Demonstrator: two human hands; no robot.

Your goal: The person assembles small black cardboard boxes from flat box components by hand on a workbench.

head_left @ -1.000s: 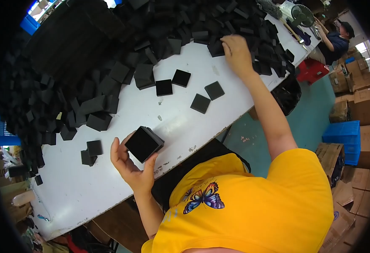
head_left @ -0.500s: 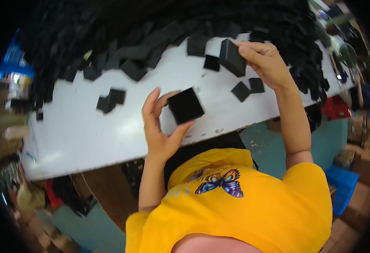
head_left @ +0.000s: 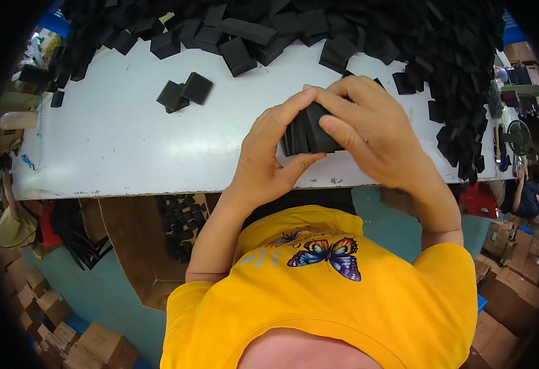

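Both my hands meet over a small black box (head_left: 320, 132) close above the white table. My left hand (head_left: 268, 146) wraps round its left side, the fingertips at the top edge and the thumb along the bottom. On the box's left part, thin upright flaps or edges show. My right hand (head_left: 377, 132) closes over the right side, its thumb lying across the front and its fingers reaching over the top. The palms and fingers hide much of the box.
Black boxes (head_left: 254, 34) lie heaped along the back and right of the white table (head_left: 122, 147). A few small black pieces (head_left: 186, 90) overlap at left centre. Under the table edge stands an open carton (head_left: 125, 240) beside many small black pieces (head_left: 182, 221). A person (head_left: 527, 194) sits far right.
My hands were apart, the left with an open black box and the right with another black box part. The right has come down and in to the left, and the two parts are now together.
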